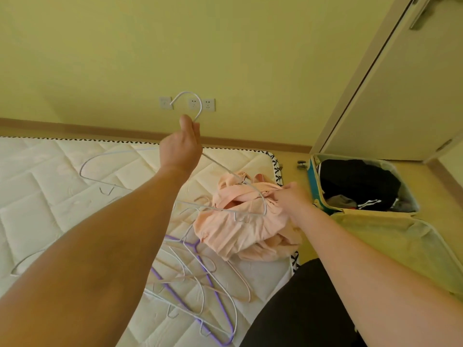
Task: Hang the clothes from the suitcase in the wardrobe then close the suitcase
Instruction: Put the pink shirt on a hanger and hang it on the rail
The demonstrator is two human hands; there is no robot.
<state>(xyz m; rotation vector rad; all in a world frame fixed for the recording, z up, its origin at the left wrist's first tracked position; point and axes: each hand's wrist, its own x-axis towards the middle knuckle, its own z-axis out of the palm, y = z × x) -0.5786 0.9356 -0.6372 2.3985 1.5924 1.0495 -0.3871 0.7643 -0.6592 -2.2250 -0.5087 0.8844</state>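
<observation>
A white wire hanger (175,156) is being held up above the mattress (50,176) by the left hand (181,146), whose grip is clamped on the neck just under the hook. One shoulder of the hanger is being passed into a peach garment (240,226), which is lying crumpled near the mattress edge. The fabric is being pinched at its upper part by the right hand (290,196), with the fingers curled on the cloth. The opening of the garment is not clearly seen, so the hanger end is possibly being pushed into a sleeve or a fold instead of the neck; then the garment would be hanging crooked or sliding off. The thin wire could also be catching on the fabric and pulling it. More hangers (195,279), white, pink and purple, are lying tangled just beside the garment, and one could be lifted together with it. The suitcase (363,186) is standing open on the floor, with dark clothes remaining inside, so much of the task is judged not yet done.
</observation>
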